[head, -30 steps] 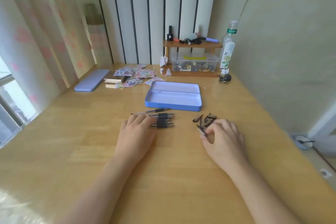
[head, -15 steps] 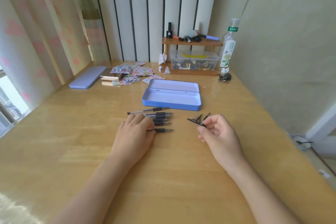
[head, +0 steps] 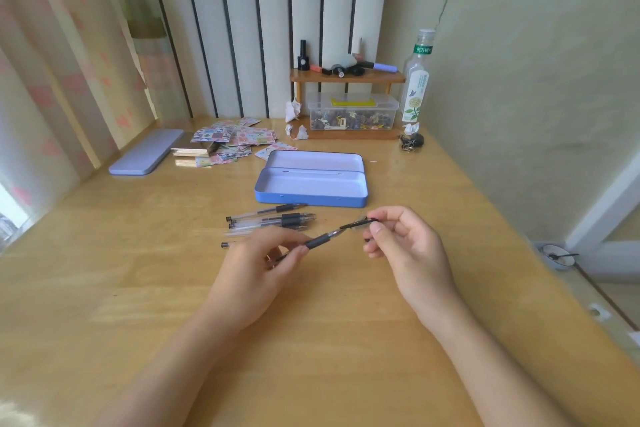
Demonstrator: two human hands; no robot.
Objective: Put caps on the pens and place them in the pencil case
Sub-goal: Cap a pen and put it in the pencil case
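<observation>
Desk: wooden desk [head: 138, 288] against a striped wall; open blue case [head: 311, 189] empty at mid-desk.
Pen: pen [head: 320, 241] pinched in left hand [head: 256, 270], tip toward the cap.
Cap: cap [head: 358, 224] pinched by right hand [head: 412, 253], just off the tip.
Spare pens: pens [head: 273, 218] lying between case and hands.
Hands: both raised, facing each other.

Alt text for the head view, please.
The left hand holds a pen tip-first toward a cap pinched in the right hand. Behind them lie uncapped pens and an open, empty blue pencil case.
</observation>
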